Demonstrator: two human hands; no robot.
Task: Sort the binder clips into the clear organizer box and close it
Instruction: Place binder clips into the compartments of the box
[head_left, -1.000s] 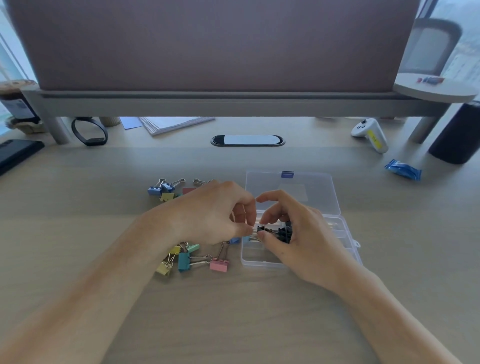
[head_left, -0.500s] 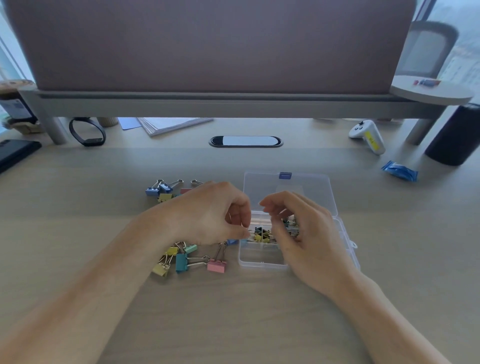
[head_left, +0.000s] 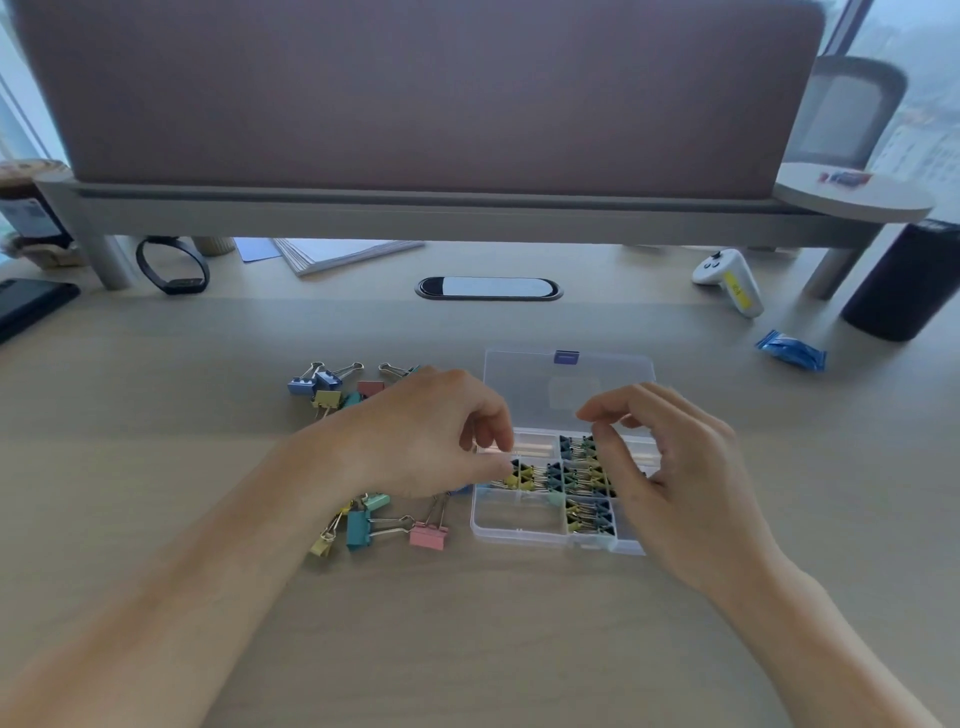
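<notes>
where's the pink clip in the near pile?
Head view: pink clip lies on the desk, left of centre, between the teal clip and the organizer box near-left corner.

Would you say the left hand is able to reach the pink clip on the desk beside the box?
Probably yes: the pink clip lies uncovered on the desk, close beside the left hand, with nothing between them. Whether its fingers already hold something is unclear.

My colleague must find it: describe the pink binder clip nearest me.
Find the clear organizer box on the desk. Left of its near corner lies a clip cluster. The pink binder clip is the rightmost there, closest to the box, beside a teal clip.
</notes>
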